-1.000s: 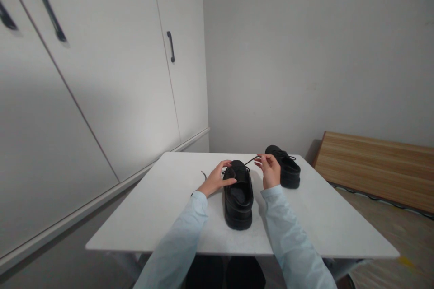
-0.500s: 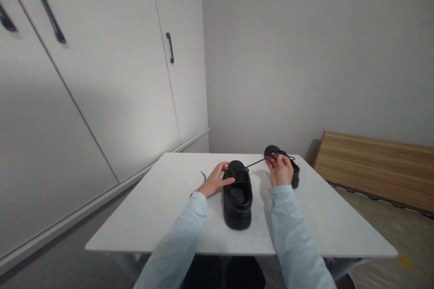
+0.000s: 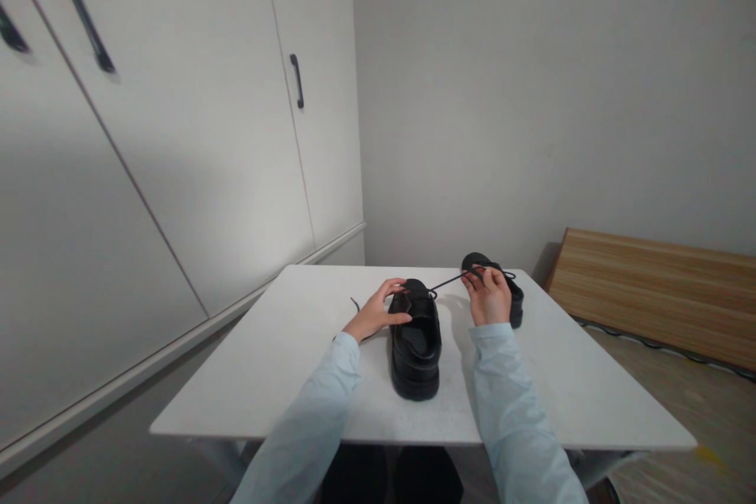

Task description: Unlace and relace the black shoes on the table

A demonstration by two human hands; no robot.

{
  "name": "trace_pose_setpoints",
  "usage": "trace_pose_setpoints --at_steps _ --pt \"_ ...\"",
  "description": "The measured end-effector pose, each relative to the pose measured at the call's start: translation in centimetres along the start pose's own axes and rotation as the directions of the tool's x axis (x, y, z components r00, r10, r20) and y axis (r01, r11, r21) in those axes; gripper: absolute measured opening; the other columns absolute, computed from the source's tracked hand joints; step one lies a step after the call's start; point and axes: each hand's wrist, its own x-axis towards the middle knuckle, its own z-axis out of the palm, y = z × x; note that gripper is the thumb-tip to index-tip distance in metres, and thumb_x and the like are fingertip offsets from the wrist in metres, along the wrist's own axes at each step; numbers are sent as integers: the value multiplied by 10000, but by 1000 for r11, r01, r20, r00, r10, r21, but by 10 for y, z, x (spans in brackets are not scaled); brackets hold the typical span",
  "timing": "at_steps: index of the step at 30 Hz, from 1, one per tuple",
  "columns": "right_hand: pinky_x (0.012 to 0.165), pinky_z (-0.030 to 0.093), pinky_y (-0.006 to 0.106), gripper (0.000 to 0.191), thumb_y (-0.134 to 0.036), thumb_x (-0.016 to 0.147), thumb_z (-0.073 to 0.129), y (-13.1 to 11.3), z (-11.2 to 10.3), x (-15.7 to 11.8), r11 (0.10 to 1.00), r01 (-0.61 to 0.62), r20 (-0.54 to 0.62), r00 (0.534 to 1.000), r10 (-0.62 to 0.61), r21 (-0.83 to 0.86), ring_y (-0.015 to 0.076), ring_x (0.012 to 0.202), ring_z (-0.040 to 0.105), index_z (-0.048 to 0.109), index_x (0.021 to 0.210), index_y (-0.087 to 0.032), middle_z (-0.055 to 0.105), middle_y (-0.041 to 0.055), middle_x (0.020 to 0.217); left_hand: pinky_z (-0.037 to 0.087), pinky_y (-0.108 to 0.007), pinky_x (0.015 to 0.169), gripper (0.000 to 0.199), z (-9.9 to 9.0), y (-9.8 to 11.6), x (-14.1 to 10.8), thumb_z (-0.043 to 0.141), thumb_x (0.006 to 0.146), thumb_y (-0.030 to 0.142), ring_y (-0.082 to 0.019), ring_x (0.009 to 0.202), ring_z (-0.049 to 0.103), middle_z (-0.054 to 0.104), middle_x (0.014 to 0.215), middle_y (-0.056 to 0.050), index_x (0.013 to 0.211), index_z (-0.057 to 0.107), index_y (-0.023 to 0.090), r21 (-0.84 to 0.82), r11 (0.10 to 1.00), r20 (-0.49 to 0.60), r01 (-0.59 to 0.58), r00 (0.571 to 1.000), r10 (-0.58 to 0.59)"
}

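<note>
A loose lace end [image 3: 355, 304] lies left of the left hand [image 3: 373, 316], whose spread fingers touch the near shoe [image 3: 416, 372], grip unclear. Its straight lace [image 3: 450, 281] runs, untied, into the right hand's [image 3: 491, 298] pinch, the far shoe [image 3: 474, 260] behind.

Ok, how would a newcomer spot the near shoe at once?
Find the white table; a black shoe stands near its middle, heel toward the viewer. The left hand touches its left side. Unlike the far shoe, partly behind the right hand, it has a lace stretched out to that hand.
</note>
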Motion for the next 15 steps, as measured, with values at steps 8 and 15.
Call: trace_pose_setpoints --at_steps 8,15 --pt "655 530 326 257 -354 701 684 -5 -13 10 997 72 -101 992 -69 32 122 639 662 481 777 -216 644 -58 766 251 -455 1073 740 -1 -9 0 743 660 353 -244 1240 444 499 1267 -108 1294 372 259 -79 996 21 39 999 -37" --pt "611 514 310 243 -347 724 655 -7 -25 19 992 128 -239 963 -124 2 112 600 640 451 786 -232 615 -73 724 246 -471 1074 693 -2 -12 0 736 670 340 -246 1258 421 484 1269 -100 1267 390 277 -93 993 24 71 997 -69"
